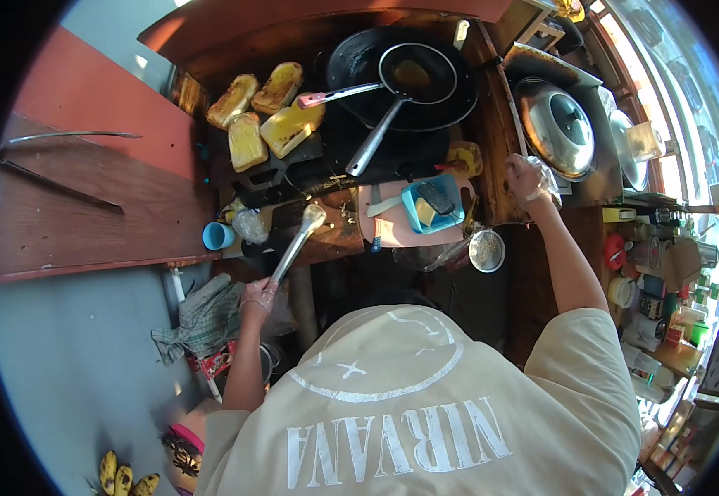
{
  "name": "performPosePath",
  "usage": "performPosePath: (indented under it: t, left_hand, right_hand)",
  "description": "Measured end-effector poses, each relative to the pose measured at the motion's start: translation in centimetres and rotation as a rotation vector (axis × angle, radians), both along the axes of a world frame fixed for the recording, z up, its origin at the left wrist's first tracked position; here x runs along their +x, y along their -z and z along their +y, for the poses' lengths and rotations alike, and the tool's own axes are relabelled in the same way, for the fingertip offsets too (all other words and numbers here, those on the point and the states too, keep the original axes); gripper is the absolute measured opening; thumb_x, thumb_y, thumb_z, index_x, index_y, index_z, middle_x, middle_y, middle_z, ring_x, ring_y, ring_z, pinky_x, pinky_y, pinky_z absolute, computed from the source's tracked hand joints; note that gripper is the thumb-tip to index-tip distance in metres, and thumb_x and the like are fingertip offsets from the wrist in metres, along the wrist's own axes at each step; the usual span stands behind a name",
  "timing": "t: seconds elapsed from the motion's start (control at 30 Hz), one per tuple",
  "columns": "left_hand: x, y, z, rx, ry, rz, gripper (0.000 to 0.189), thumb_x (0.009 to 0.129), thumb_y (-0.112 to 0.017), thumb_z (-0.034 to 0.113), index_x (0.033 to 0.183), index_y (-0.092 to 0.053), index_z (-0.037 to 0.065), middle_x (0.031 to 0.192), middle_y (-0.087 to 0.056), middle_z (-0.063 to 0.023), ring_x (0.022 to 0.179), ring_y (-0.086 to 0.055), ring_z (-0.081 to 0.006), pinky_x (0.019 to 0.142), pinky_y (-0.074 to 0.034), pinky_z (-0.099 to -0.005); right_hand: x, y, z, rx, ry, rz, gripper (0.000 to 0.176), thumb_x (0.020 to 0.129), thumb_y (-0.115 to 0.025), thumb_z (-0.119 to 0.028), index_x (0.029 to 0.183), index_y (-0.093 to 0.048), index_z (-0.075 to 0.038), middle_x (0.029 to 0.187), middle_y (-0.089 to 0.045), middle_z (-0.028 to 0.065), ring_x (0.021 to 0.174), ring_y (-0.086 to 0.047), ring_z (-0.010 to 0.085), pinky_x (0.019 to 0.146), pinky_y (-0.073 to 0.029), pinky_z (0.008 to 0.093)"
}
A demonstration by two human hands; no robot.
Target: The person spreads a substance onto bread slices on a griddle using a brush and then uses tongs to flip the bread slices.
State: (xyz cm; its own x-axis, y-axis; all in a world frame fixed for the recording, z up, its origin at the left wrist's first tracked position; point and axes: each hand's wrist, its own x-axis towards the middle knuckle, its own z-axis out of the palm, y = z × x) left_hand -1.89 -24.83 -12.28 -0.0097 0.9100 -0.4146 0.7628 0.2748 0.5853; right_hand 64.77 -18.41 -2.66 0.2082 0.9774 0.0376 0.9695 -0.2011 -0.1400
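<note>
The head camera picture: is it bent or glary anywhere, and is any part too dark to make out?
Head view: strong fisheye bending, with black curved corners; head view, right edge: harsh, washed-out brightness; head view: shiny highlights on the domed lid and tongs; head view: deep shadow between the pink board and shirt, hiding detail.

"Where does your light come from?"
"Your right: the opening (680, 78) there is blown out, and glare streaks your pot lid (554, 124)"
"And your edges?"
"Bowed, with black corners; deep shadow lies just beyond your shirt (492, 388)"
</note>
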Motion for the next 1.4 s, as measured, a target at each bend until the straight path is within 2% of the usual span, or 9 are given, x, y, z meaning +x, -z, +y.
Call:
performPosePath:
  t: [0.33,0.43,0.53,0.6,0.8,0.9,0.97,1.0,1.4]
  left_hand:
    - [1.1,1.6,-5.7,-0.071,-0.048,0.036,0.033,0.096,-0.064,0.032,0.106,-0.074,0.002,0.077,-0.067,-0.0209,0.068,-0.064,-0.0328,0.066,-0.048,-0.0426]
    - [5.1,1.0,-5.7,0.086,0.046,0.136,0.029,0.098,-0.063,0.027,0.096,-0.073,0.0,0.067,-0.064,-0.0116,0.055,-0.058,-0.0199,0.053,-0.046,-0.0353]
    - [7.0,-0.5,-7.2,0.383,-0.052,0.359,0.029,0.098,-0.062,0.027,0.096,-0.072,0.0,0.074,-0.067,-0.0198,0.06,-0.062,-0.0339,0.057,-0.047,-0.0429]
    - [6.9,-1.7,-8.0,0.089,0.015,0.473,0.03,0.097,-0.06,0.031,0.116,-0.073,0.01,0.089,-0.069,-0.024,0.083,-0.067,-0.0437,0.074,-0.052,-0.0517]
    - [7.1,0.8,-11.9,0.163,-0.042,0.356,0.026,0.098,-0.06,0.026,0.097,-0.069,0.002,0.083,-0.065,-0.0275,0.076,-0.062,-0.0472,0.069,-0.047,-0.0527]
    - [5.7,4.1,-13.1,0.276,-0.017,0.389,0.025,0.099,-0.061,0.027,0.097,-0.068,0.003,0.072,-0.065,-0.0212,0.064,-0.063,-0.0379,0.058,-0.048,-0.0456]
    - [4.5,7.2,-13.0,0.087,-0.728,-0.506,0.027,0.1,-0.062,0.032,0.093,-0.066,0.007,0.061,-0.059,-0.008,0.048,-0.056,-0.0222,0.042,-0.042,-0.0338]
    - [7.8,3.5,-13.0,0.08,-0.799,-0.465,0.03,0.1,-0.061,0.038,0.088,-0.061,0.011,0.059,-0.051,0.0012,0.041,-0.046,-0.0094,0.033,-0.033,-0.0243]
    - [9.2,-1.6,-11.2,0.27,-0.821,-0.624,0.033,0.102,-0.061,0.037,0.082,-0.059,0.011,0.064,-0.053,0.002,0.05,-0.048,-0.0057,0.042,-0.036,-0.0216]
  right_hand:
    - [0.2,0.0,0.0,0.027,-0.032,0.029,0.018,0.093,-0.06,-0.028,0.104,-0.069,-0.018,0.093,-0.072,0.0145,0.089,-0.069,0.036,0.08,-0.053,0.0502]
    - [0.4,0.1,-0.3,0.04,-0.037,0.017,0.019,0.095,-0.058,-0.029,0.105,-0.069,-0.017,0.095,-0.072,0.0146,0.09,-0.07,0.0358,0.079,-0.054,0.049]
    - [0.5,0.1,-0.3,0.048,-0.082,0.021,0.019,0.094,-0.058,-0.027,0.107,-0.068,-0.017,0.094,-0.073,0.0139,0.088,-0.07,0.0351,0.077,-0.054,0.0494]
    - [-0.3,-0.8,-0.2,-0.011,-0.081,-0.01,0.019,0.094,-0.058,-0.026,0.107,-0.068,-0.017,0.093,-0.073,0.0137,0.087,-0.071,0.0344,0.076,-0.055,0.0496]
    - [0.0,-2.3,-0.6,-0.111,-0.112,-0.047,0.021,0.094,-0.055,-0.024,0.106,-0.068,-0.013,0.094,-0.073,0.0139,0.091,-0.073,0.0332,0.076,-0.057,0.0467]
    - [-0.1,-3.1,-0.6,-0.124,-0.041,0.107,0.022,0.092,-0.056,-0.024,0.104,-0.07,-0.013,0.099,-0.072,0.0172,0.096,-0.071,0.0367,0.079,-0.056,0.0479]
    - [-0.1,-4.2,-0.8,-0.171,0.002,0.198,0.024,0.091,-0.055,-0.021,0.107,-0.071,-0.014,0.103,-0.071,0.0179,0.099,-0.07,0.0371,0.082,-0.056,0.049]
    - [-0.1,-3.9,-0.7,-0.178,0.013,0.202,0.024,0.091,-0.055,-0.02,0.107,-0.071,-0.013,0.103,-0.071,0.0178,0.099,-0.07,0.0371,0.082,-0.056,0.0485]
    - [0.7,-0.7,-1.1,0.086,-0.185,0.102,0.019,0.096,-0.052,-0.025,0.105,-0.069,-0.018,0.09,-0.071,0.014,0.087,-0.07,0.0356,0.073,-0.054,0.0507]
